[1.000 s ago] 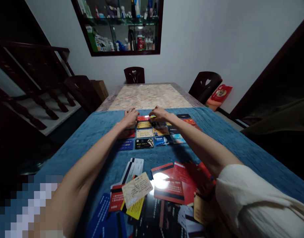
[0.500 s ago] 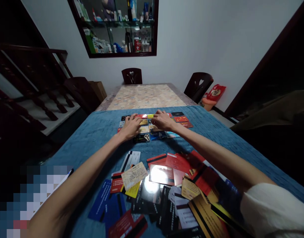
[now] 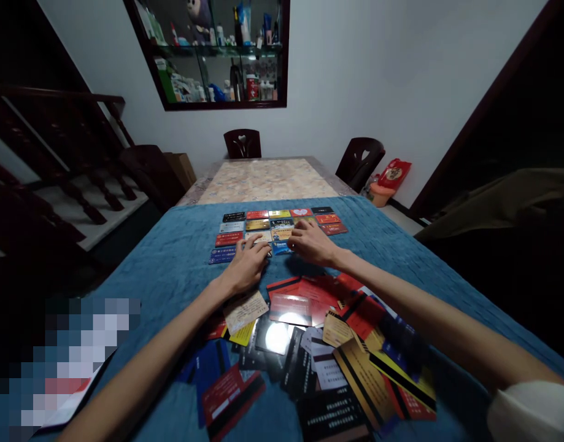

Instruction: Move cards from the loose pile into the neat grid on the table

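Laid out in rows on the blue cloth are several plastic cards, among them a dark blue card (image 3: 221,255) and a red card (image 3: 229,239) at the left side. My left hand (image 3: 249,264) rests over the near row, fingers spread and slightly bent, covering most of a black card. Beside it my right hand (image 3: 313,242) lies palm down with bent fingers apart, its fingertips at the edge of a bright blue card (image 3: 280,248). Neither hand visibly grips a card. The cards beneath the right palm are hidden.
Nearer to me lies a loose heap of overlapping cards, with a black card (image 3: 332,411) and a gold card (image 3: 365,383). A partly blurred white sheet (image 3: 65,405) is at the left. Chairs, such as the right one (image 3: 361,161), stand around the table.
Both hands have drawn back from the far row toward the near row, uncovering the far cards. My left hand now reaches close to the loose heap. The view has shifted slightly.
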